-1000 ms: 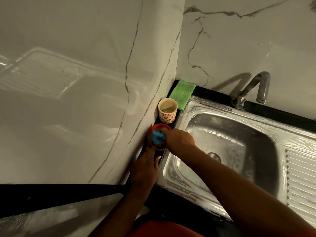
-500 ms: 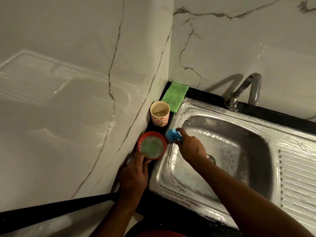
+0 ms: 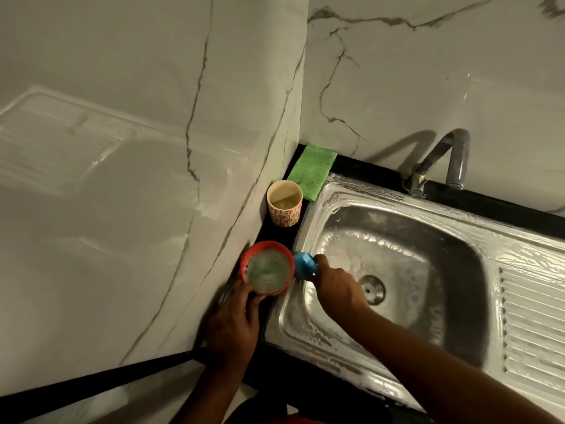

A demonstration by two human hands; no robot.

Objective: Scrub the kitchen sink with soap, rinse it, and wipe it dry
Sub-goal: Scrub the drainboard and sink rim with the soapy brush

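Gripping blue scrubber (image 3: 303, 264) — right fingers (image 3: 321, 259); left fingers (image 3: 245, 291) hold red bowl (image 3: 250, 255) — cup (image 3: 284, 213), cloth (image 3: 312, 169) behind.

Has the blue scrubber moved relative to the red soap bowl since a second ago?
Yes. The blue scrubber, then over the red bowl, is now just right of it, at the sink's left rim.

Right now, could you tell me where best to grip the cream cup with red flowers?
The cream cup with red flowers stands upright, no handle showing, close beside the marble wall, and seems to hold liquid; so probably grip its upper wall from above, on the side of the stainless steel sink.
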